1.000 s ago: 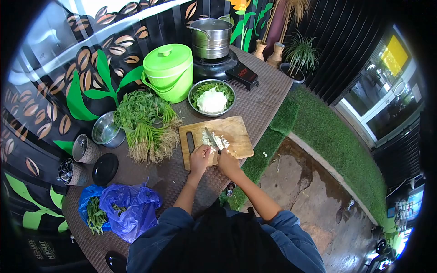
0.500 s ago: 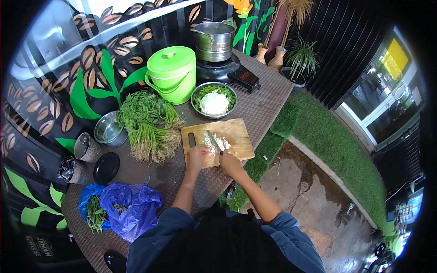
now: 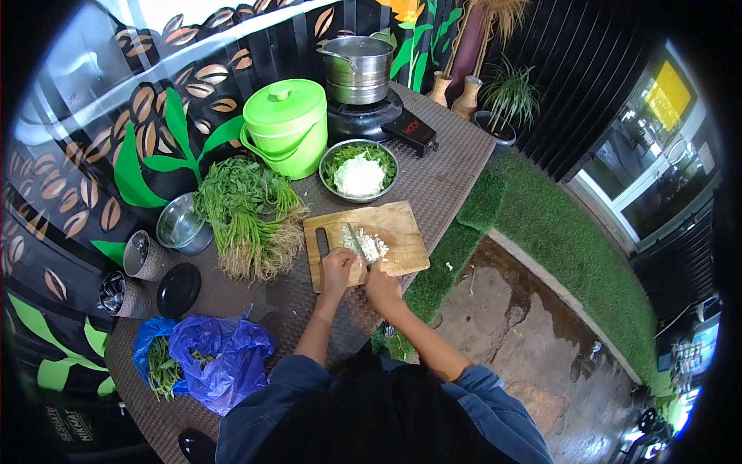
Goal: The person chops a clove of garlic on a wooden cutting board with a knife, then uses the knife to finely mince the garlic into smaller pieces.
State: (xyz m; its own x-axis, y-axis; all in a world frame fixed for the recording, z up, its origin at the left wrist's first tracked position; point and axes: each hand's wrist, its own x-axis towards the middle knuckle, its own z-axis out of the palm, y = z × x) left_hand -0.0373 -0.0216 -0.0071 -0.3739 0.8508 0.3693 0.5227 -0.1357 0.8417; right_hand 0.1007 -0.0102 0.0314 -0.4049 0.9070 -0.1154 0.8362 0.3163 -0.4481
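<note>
On a wooden cutting board (image 3: 408, 236) lies a small heap of finely chopped white pieces (image 3: 375, 248) that look like garlic. My right hand (image 3: 382, 289) is closed around the handle of a knife (image 3: 355, 238), whose blade slants up and left across the heap. Beside the blade, on the board's near left part, my left hand (image 3: 336, 271) is closed with its fingertips pinched together. Whatever those fingertips hold is too small and covered to make out. Just beyond the board stands a metal bowl (image 3: 391, 185) of cut greens with a white mound on top.
Left of the board lies a bundle of rooted greens (image 3: 247, 205). Behind stand a green lidded bucket (image 3: 286, 124) and a metal pot (image 3: 358, 73) on a stove (image 3: 363, 120). Purple plastic bags (image 3: 220, 359), a metal basin (image 3: 184, 224) and a black lid (image 3: 178, 290) occupy the left side.
My right hand and the knife have moved slightly left and nearer to me, closer to my left fingers. My left hand stays pinched at the board. The whole view has shifted a little.
</note>
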